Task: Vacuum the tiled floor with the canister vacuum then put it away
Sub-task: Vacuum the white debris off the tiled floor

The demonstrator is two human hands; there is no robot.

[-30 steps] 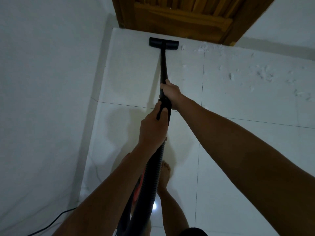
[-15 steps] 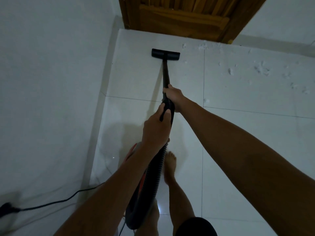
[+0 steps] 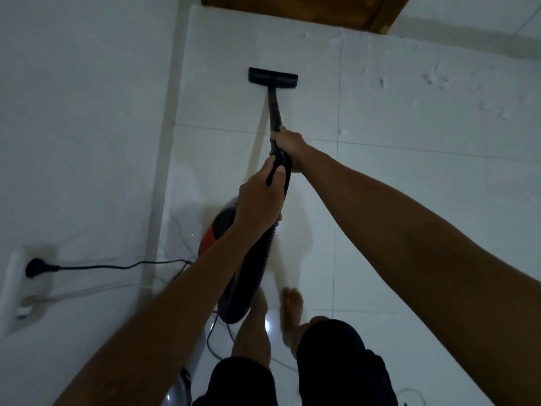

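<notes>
Glossy white tiled floor (image 3: 395, 230), white wall (image 3: 82, 127) on my left, brown wooden door (image 3: 307, 10) ahead, pale crumbs (image 3: 436, 80) near it. My right hand (image 3: 288, 148) grips the black vacuum wand (image 3: 275, 109); my left hand (image 3: 260, 200) wraps the ribbed black hose (image 3: 254, 273) just behind. The flat black floor nozzle (image 3: 272, 76) sits on tile ahead. Red-black canister (image 3: 218, 230), probably, below my left wrist.

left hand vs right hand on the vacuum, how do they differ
The right hand grips higher up the wand, nearer the floor head; the left hand grips lower, where the ribbed hose begins. The right arm stretches straighter, the left bends more. Both curl round the same black tube.
</notes>
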